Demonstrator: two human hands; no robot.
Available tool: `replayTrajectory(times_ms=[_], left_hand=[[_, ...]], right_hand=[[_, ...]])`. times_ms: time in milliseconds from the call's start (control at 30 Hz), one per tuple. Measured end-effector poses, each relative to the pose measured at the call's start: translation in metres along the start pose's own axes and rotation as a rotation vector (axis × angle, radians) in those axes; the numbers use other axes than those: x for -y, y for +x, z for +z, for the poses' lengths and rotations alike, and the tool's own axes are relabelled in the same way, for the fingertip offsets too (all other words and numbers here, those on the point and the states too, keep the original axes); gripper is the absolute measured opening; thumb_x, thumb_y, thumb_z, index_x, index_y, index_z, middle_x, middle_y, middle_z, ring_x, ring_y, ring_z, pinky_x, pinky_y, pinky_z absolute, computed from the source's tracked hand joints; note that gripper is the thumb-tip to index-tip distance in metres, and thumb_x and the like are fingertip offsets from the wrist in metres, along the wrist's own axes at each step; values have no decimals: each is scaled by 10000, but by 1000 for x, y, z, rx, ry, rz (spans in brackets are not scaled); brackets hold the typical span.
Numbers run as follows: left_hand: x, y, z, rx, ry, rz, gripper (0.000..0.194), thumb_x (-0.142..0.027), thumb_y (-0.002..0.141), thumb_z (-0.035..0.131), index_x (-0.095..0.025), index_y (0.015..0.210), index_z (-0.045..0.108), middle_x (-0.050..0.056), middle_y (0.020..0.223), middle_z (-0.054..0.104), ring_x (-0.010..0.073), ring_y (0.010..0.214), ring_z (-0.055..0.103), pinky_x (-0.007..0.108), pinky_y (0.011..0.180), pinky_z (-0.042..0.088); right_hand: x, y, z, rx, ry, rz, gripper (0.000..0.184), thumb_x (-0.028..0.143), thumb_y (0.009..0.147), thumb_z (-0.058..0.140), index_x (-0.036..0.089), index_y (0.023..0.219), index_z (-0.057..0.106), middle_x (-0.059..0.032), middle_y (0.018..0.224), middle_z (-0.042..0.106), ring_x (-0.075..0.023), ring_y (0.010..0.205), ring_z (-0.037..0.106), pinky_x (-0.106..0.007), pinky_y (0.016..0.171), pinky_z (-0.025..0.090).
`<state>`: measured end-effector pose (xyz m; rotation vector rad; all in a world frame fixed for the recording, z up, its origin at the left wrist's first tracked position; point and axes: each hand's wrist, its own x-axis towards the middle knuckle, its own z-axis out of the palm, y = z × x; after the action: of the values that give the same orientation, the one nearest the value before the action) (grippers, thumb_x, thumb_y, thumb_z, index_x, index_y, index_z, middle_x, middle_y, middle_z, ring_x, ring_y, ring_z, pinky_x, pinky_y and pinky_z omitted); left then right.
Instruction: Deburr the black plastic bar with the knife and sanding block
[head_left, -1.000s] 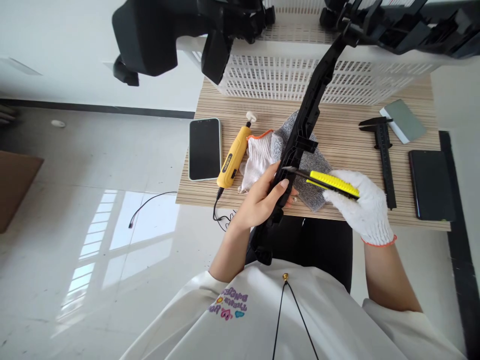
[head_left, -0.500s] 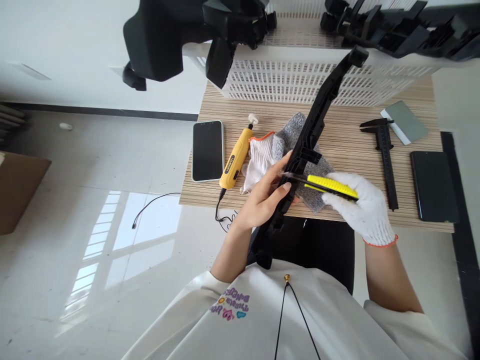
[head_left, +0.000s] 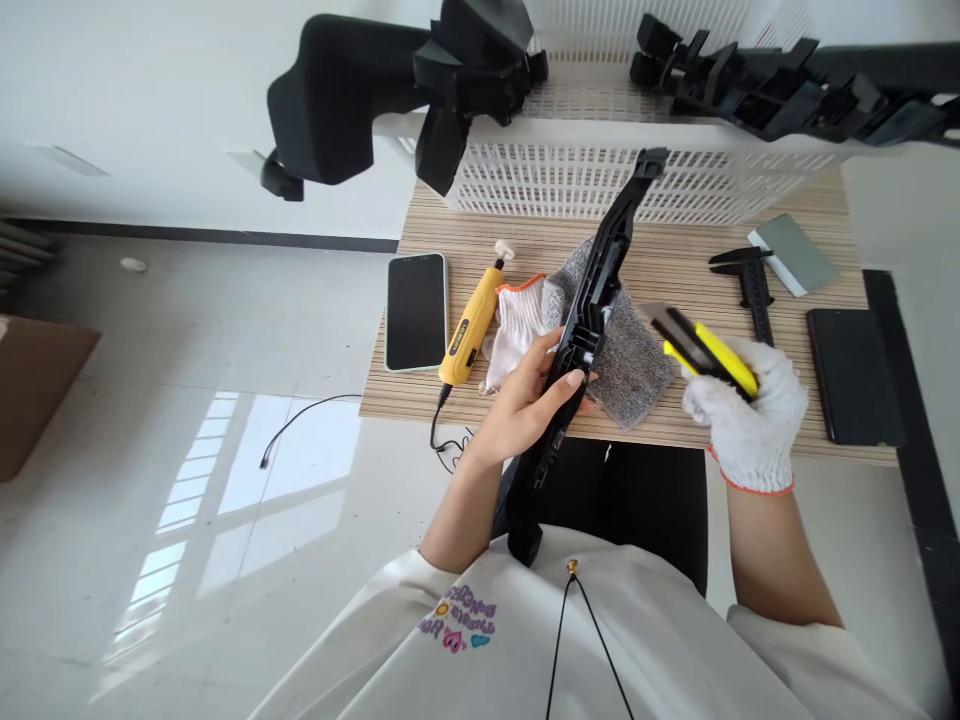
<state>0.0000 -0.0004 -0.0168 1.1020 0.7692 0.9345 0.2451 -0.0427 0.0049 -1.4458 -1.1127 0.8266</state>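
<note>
My bare left hand (head_left: 529,400) is closed around the middle of a long black plastic part (head_left: 592,310). The part slants from my lap up toward the white basket, its lower end near my shirt. My right hand (head_left: 754,415), in a white knit glove with an orange hem, grips a yellow and black utility knife (head_left: 709,350). The blade points up and left, apart from the plastic part. Beneath the part lie a grey cloth (head_left: 634,370) and a white glove (head_left: 519,330). The fingertips of my left hand behind the part are mostly hidden.
Left on the wooden table (head_left: 675,265) are a phone (head_left: 415,312) and a yellow rotary tool (head_left: 471,325) with a cord. Calipers (head_left: 752,290), a grey-green block (head_left: 795,254) and a dark phone (head_left: 855,376) lie right. Behind stands the white basket (head_left: 525,178) with black plastic parts (head_left: 750,85).
My right hand has drawn the knife away from the plastic part, to the right. The part has turned in my left hand, its far end now lower and further left.
</note>
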Motion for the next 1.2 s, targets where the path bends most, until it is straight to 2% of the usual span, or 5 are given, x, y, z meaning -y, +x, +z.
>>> replayTrajectory(times_ms=[133,233,367,500,1200], left_hand=[[-6,0,1,-14,-6,-64,541,-610,991,658,-245,1363,514,63,1081,747,176,749,786,309,678,683],[-8,1,4,-54,-43,-102,533,-640,988,640,-237,1318,530,62,1050,765,180,711,791,324,681,693],[-7,4,7,-120,-76,-96,472,-577,943,739,-252,1223,542,22,1058,716,183,776,809,325,725,703],[-7,7,8,-134,-125,-38,460,-497,901,817,-267,1168,522,1,1083,674,208,925,823,353,850,695],[-5,20,12,-221,-75,-42,361,-558,1027,569,-250,1177,681,47,1117,746,210,1003,676,326,827,547]], right_hand=[[1,6,-2,-37,-65,39,334,331,780,868,271,1097,782,38,717,743,-147,507,640,-286,445,544],[7,13,-3,100,-390,-59,409,413,773,901,295,1153,804,-20,1014,829,-241,868,791,-430,830,679],[26,28,-1,14,-593,-228,404,452,849,844,286,1214,799,-60,1179,819,-315,1105,775,-526,1072,605],[43,44,-2,228,-620,-211,412,460,853,828,282,1223,794,-49,1125,825,-303,1066,782,-525,1069,602],[8,44,19,228,-352,65,327,452,796,827,258,1054,772,26,696,728,-169,566,655,-308,537,542]])
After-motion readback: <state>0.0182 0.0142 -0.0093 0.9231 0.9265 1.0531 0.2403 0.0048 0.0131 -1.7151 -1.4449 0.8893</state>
